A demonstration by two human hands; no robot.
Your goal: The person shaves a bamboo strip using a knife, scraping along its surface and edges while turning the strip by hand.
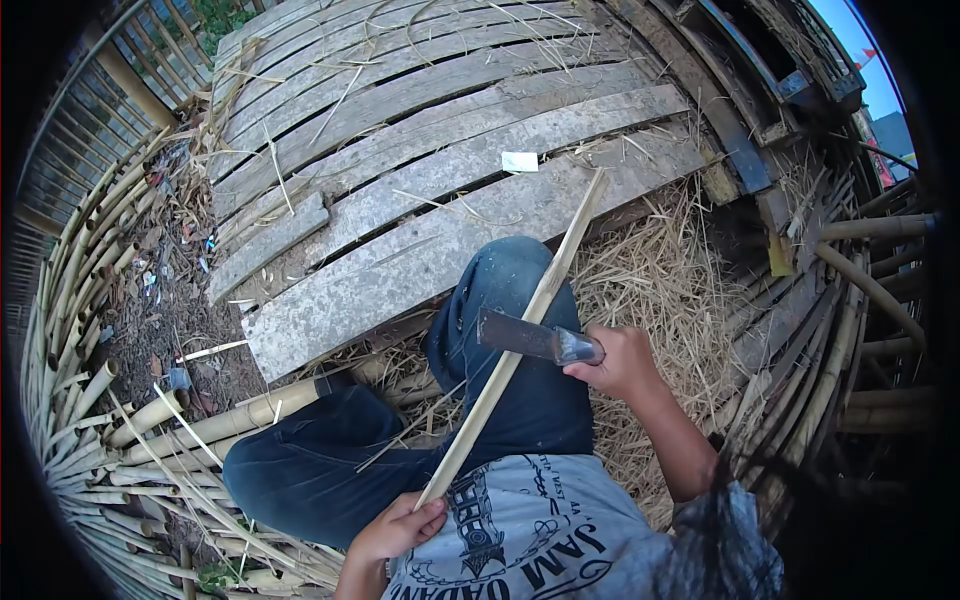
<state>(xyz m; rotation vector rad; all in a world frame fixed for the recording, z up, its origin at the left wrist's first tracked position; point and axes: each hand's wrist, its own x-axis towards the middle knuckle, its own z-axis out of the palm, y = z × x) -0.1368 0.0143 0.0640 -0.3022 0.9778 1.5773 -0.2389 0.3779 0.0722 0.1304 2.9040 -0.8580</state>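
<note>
A long, pale split bamboo strip (pixel 482 412) slants from my lap up past my knee, its far end over the wooden slats. Near my shirt, my left hand (pixel 400 528) is closed around the strip's lower end. My right hand (pixel 622 362) grips the handle of a broad-bladed machete (pixel 530 338). The dark blade crosses over the strip at about my knee; whether its edge touches the bamboo I cannot tell. Most of the handle is hidden in my fist.
A weathered slatted wooden platform (pixel 400 250) lies ahead, with a small white paper (pixel 520 162) on it. Bamboo shavings (pixel 660 280) cover the ground at right. Bamboo poles (pixel 200 430) are stacked at left, and more bamboo (pixel 870 230) stands at right.
</note>
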